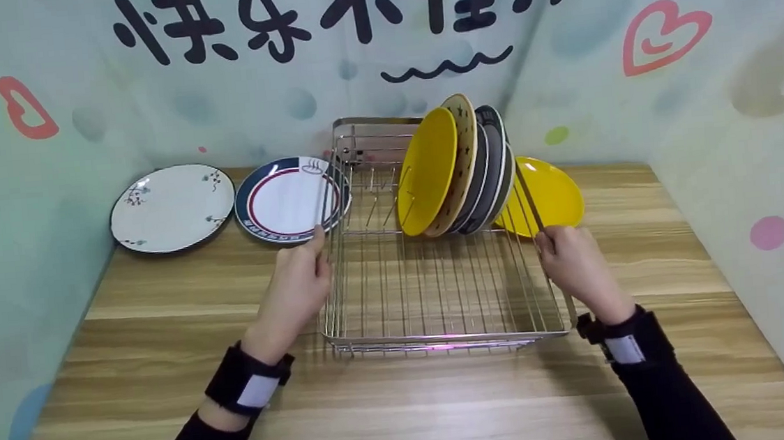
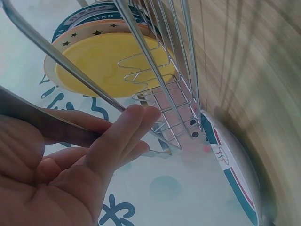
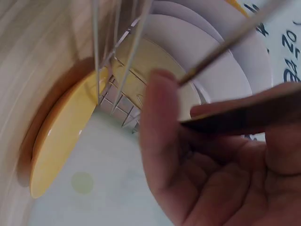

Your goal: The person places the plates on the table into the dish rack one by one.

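A metal wire dish rack [image 1: 443, 340] spans the space between both hands. My left hand [image 1: 293, 280] grips its left top rail, and my right hand [image 1: 577, 261] holds the rail on the right. Several plates lean upright in the rack's back right part. A yellow plate [image 1: 428, 172] is foremost on the left, followed by a cream plate with stars [image 2: 96, 33] and some dark-rimmed plates [image 1: 496, 163]. In the right wrist view, the flat metal rail [image 3: 244, 113] passes through the curled fingers. Whether the rack's underside touches the table cannot be told.
On the wooden table [image 1: 183, 320], a white flowered plate [image 1: 172, 209] lies at the back left. Beside it, a blue-rimmed plate [image 1: 282, 204] is partly behind the rack. Another yellow plate [image 1: 554, 197] lies right of the rack. Printed cloth walls [image 1: 271, 103] enclose the back and sides.
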`<state>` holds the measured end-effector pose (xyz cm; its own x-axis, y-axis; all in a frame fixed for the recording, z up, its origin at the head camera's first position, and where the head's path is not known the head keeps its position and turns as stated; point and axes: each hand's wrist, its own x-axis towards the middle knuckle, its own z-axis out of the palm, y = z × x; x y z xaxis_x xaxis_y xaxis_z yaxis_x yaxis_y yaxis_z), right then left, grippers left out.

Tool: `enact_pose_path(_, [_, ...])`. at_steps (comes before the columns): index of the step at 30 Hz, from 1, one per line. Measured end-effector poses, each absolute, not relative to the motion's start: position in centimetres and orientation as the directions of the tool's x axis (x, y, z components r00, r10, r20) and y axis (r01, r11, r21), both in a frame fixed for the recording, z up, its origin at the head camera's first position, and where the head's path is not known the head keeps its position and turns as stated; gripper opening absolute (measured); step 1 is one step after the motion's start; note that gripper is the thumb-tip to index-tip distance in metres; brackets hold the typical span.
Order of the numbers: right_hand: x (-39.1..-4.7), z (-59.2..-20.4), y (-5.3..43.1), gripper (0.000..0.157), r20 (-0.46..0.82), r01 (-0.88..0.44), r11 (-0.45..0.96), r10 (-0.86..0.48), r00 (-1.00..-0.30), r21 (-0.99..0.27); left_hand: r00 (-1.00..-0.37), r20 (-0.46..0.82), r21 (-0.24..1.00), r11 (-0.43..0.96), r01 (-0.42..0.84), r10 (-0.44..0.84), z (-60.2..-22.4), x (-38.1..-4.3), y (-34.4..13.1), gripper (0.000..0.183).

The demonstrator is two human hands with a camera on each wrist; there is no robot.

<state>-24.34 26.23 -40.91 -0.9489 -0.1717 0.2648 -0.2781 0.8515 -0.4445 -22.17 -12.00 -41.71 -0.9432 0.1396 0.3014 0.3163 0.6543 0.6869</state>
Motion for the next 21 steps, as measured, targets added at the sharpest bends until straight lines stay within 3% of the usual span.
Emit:
enact_pose_path(6, [-24.02, -41.54, 25.24, 0.029, 0.209, -0.193, 0.821, -0.092, -0.974, -0.538, -0.954, 0.270, 0.699, 0.654, 0.289, 0.133, -41.52, -22.18, -12.14, 0.054])
enact_pose_path(21, [-23.89, -41.74, 25.17, 0.028, 0.280, -0.182, 0.840, -0.037, -0.959, -0.512, -0.955, 0.264, 0.705, 0.648, 0.288, 0.138, -41.49, -22.20, -12.08, 0.053])
